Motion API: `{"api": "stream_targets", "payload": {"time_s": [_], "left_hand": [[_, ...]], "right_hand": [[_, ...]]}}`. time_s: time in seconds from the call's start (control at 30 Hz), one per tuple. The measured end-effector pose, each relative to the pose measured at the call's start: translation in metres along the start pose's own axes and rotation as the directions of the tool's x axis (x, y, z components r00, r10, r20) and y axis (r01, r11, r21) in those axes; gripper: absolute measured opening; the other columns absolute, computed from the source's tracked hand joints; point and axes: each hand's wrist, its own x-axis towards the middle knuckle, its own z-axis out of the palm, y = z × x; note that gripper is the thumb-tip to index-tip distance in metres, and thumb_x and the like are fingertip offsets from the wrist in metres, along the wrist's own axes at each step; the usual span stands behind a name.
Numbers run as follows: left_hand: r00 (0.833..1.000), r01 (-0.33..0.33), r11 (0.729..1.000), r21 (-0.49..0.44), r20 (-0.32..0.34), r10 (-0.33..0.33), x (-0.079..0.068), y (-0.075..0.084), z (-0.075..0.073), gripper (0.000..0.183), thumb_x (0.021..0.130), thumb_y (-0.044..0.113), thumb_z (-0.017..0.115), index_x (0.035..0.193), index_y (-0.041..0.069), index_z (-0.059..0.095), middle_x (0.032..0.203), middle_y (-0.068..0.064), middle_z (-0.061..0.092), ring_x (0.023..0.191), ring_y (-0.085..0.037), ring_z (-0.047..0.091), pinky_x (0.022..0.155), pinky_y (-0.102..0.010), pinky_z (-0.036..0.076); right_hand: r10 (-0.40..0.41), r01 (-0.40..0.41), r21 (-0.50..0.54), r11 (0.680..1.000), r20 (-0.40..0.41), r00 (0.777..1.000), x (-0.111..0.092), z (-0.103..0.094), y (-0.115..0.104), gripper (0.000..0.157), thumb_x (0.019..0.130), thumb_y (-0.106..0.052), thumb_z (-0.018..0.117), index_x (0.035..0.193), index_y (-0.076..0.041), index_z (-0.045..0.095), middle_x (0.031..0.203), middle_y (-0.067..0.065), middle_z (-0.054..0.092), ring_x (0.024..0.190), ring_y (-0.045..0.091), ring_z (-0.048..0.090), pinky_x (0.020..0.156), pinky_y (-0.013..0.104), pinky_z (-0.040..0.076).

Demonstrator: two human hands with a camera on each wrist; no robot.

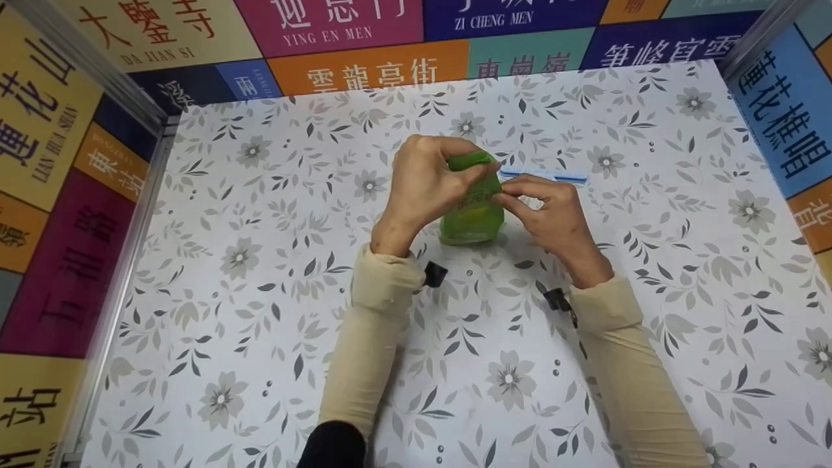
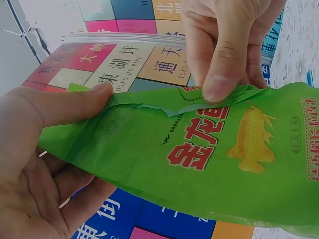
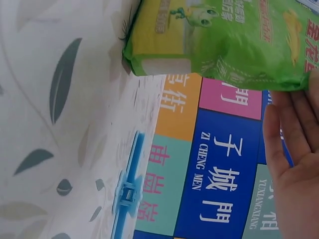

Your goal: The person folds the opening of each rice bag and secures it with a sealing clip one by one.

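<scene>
A green rice bag point(image 1: 473, 218) with a gold fish and red lettering stands upright on the table. My left hand point(image 1: 422, 182) pinches its top edge between thumb and fingers. The left wrist view shows this left hand point(image 2: 45, 159) with its thumb over the folded top of the bag point(image 2: 199, 174). On the other side, my right hand point(image 1: 549, 211) pinches the bag's upper edge with thumb and forefinger. A wrinkled fold runs along the top between the two hands. The bag's inside is hidden.
Behind the right hand lies a blue bag-sealing clip point(image 1: 546, 174), also visible in the right wrist view as a clip point(image 3: 128, 191) with a slider on it. The flower-patterned table point(image 1: 240, 338) is bordered by coloured panels point(image 1: 364, 71) with lettering.
</scene>
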Motion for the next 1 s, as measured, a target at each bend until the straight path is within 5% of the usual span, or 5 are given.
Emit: {"api": "stream_targets", "payload": {"time_s": [0.23,0.7,1.0], "left_hand": [[1.0,-0.021,1.0,0.004,-0.008,0.021,-0.0007,-0.0006,-0.0003,0.012,0.09,0.024,0.084,0.089,0.013,0.086,0.087,-0.001,0.082,0.07,-0.009,0.075,0.063,-0.022,0.057],[1.0,-0.016,1.0,0.004,0.013,0.016,-0.0006,-0.0007,-0.0016,0.012,0.09,0.024,0.084,0.091,0.012,0.086,0.089,-0.002,0.083,0.07,-0.009,0.074,0.061,-0.021,0.055],[0.996,0.082,0.987,-0.139,0.044,-0.077,0.0015,-0.0073,-0.0011,0.013,0.087,0.021,0.086,0.095,0.01,0.084,0.094,-0.004,0.082,0.079,-0.009,0.075,0.071,-0.02,0.059]], "right_hand": [[0.033,-0.033,0.01,0.999,0.051,0.998,-0.0006,-0.0038,0.0016,0.013,0.091,-0.002,0.078,0.102,-0.001,0.082,0.103,0.016,0.08,0.1,-0.001,0.072,0.094,0.018,0.056],[0.042,-0.043,0.013,0.999,0.02,0.999,-0.002,-0.0041,0.0068,0.009,0.088,-0.001,0.08,0.096,-0.004,0.084,0.096,0.016,0.081,0.095,-0.003,0.073,0.089,0.017,0.057],[0.033,-0.033,-0.042,0.999,-0.002,0.999,-0.0027,-0.0014,0.0088,0.01,0.088,-0.005,0.081,0.096,-0.001,0.083,0.097,0.016,0.081,0.097,-0.005,0.071,0.092,0.016,0.056]]}}
